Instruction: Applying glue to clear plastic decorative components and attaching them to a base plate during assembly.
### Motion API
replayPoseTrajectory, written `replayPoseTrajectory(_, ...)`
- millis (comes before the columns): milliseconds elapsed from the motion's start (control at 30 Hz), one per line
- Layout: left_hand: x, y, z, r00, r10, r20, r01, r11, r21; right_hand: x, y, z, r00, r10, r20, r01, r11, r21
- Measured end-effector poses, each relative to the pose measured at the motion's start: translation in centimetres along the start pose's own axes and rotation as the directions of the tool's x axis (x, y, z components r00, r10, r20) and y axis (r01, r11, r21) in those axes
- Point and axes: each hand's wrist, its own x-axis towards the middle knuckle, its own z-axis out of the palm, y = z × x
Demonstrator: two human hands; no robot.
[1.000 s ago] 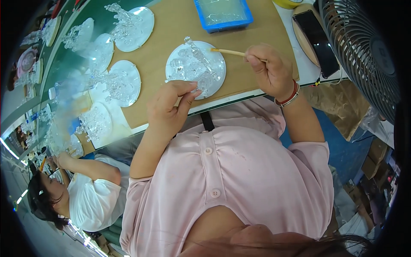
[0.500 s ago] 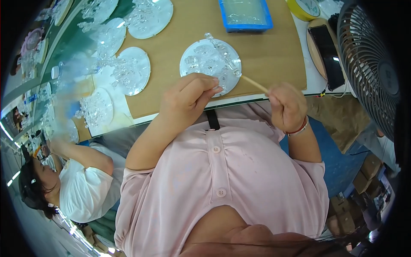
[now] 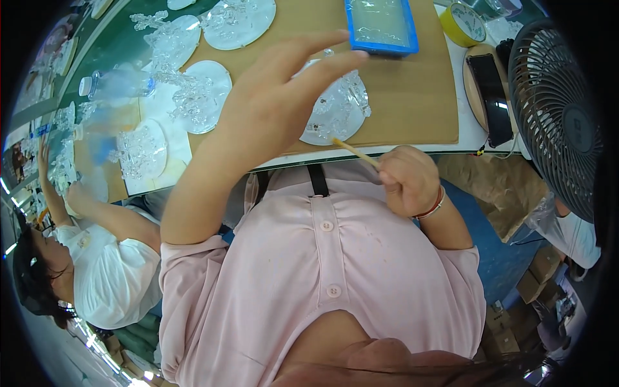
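Nearest, right hand (image 3: 407, 180) closed around thin wooden stick (image 3: 356, 153), tip angled up-left toward round clear glass ornament plate (image 3: 336, 111) at desk (image 3: 412, 97) near edge. Left hand (image 3: 274, 106) raised, fingers spread, empty, above plate.

The surface (image 3: 412, 97) was brown board, with round clear glass plates (image 3: 338, 106), a blue tray (image 3: 382, 24) and a phone (image 3: 490, 84) sitting on it.
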Motion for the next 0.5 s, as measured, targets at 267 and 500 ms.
replayPoseTrajectory(267,3.1,-0.7,-0.2,0.876,0.160,0.455,-0.241,0.962,0.126,0.1,3.4,-2.3,0.912,0.281,-0.298,-0.334,0.932,-0.141)
replayPoseTrajectory(500,6.2,0.0,-5.4,0.727,0.087,0.681,-0.342,0.906,0.250,-3.9,4.9,-3.0,0.721,-0.175,-0.671,-0.190,0.881,-0.433)
